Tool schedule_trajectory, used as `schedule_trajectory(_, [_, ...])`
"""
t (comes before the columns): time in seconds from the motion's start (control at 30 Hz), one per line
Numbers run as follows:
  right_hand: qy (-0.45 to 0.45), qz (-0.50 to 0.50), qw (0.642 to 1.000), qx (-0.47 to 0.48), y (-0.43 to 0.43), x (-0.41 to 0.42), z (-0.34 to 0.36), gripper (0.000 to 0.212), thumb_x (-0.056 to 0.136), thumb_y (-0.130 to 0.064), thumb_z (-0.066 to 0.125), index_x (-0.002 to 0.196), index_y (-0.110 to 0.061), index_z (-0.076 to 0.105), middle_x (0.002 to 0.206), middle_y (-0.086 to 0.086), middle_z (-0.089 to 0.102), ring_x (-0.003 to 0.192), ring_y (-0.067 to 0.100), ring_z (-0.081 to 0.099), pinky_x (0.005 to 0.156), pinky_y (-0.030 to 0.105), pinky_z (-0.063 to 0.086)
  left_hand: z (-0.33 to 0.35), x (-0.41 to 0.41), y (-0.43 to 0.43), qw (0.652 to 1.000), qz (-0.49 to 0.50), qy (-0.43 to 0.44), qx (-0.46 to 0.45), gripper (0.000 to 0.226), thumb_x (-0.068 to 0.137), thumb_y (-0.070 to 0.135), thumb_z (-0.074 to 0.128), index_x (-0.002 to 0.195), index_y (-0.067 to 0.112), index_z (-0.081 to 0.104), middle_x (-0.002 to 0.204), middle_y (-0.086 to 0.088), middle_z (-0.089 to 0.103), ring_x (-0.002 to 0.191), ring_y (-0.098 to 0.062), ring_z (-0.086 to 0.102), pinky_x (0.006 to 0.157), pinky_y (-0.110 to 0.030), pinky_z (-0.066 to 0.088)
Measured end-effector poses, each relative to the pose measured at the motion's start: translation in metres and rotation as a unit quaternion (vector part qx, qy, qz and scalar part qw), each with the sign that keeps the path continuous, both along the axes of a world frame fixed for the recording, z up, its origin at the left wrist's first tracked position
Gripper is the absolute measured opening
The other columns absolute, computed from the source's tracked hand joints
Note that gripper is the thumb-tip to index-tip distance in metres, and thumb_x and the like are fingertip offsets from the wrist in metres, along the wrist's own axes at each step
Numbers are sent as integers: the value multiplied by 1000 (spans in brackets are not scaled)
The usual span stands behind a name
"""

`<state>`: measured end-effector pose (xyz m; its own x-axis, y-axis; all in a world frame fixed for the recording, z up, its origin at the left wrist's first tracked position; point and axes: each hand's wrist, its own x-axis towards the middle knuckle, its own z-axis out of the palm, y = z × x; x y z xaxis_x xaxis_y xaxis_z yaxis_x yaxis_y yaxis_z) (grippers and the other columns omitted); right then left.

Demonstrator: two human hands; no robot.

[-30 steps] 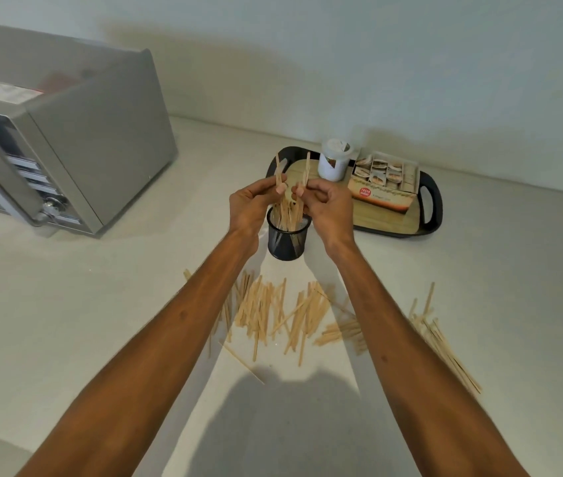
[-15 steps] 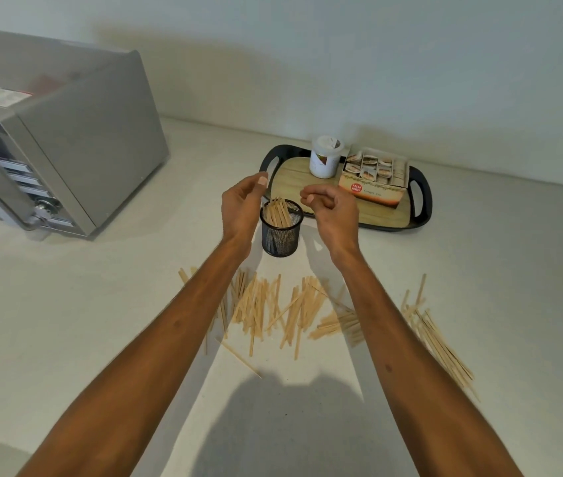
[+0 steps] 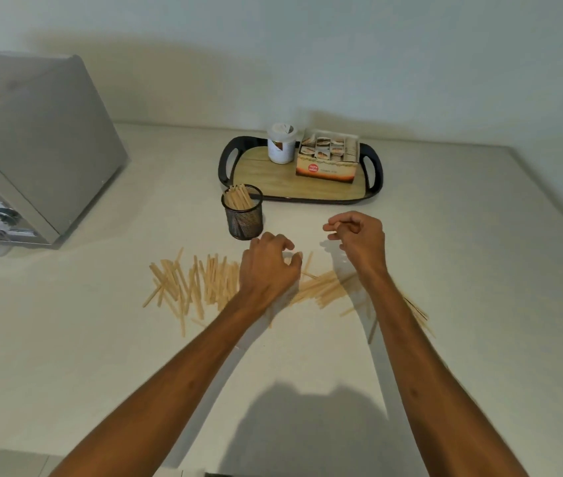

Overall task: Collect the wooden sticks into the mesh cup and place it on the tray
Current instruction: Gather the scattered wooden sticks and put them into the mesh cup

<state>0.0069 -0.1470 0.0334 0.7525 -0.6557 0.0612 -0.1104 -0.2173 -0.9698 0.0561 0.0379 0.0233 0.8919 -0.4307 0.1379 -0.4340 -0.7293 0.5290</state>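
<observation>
A black mesh cup [image 3: 243, 215] stands upright on the counter just in front of the tray's left corner, with several wooden sticks inside it. Many loose wooden sticks [image 3: 197, 287] lie scattered on the counter in front of the cup, some hidden under my arms. My left hand [image 3: 269, 266] hovers palm down over the middle of the pile, fingers spread and curled, holding nothing. My right hand [image 3: 359, 241] is raised to the right of the cup, fingers loosely curled, with nothing in it. The wood-bottomed tray [image 3: 262, 177] with black handles sits behind.
On the tray stand a white lidded jar [image 3: 281, 142] and a cardboard box of packets [image 3: 328, 160]. A grey microwave [image 3: 32, 149] fills the left side. A wall runs behind the counter. The counter's front edge shows at the bottom left.
Both hands let go of the sticks into the cup and drew back toward me. The left hand dropped over the loose pile; the right moved right of the cup.
</observation>
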Motion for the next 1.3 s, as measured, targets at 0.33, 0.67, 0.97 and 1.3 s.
schedule_trajectory(0.33, [258,-105,934,-222,-46,-98,-9,18,99,-17,60,103,-16,77,104,5,77,97,29,73,79,33,54,-14,-35,-16,978,5,-44,202,71,103,66,50,143,8,58,144,-15,53,131,-37,52,106,-51,45])
schedule_trajectory(0.67, [376,-27,870,-318,-25,-125,-25,59,105,-56,51,133,-6,64,137,16,55,131,35,53,100,47,49,-23,-68,-41,976,-28,-56,209,76,99,76,50,140,12,61,141,-15,52,132,-37,50,108,-52,45])
schedule_trajectory(0.97, [340,-35,876,-341,-4,-119,-31,46,102,-40,69,132,-6,61,133,15,58,123,31,58,94,42,53,-25,-73,-51,977,-66,-90,183,46,106,50,63,136,15,65,130,-12,63,124,-33,57,98,-47,52])
schedule_trajectory(1.3, [314,-49,909,-270,3,-107,-25,26,100,-18,72,116,1,67,118,20,66,107,32,66,78,33,46,-28,-63,-59,989,-73,-39,121,27,107,26,68,133,18,66,132,-8,66,124,-31,59,94,-46,53])
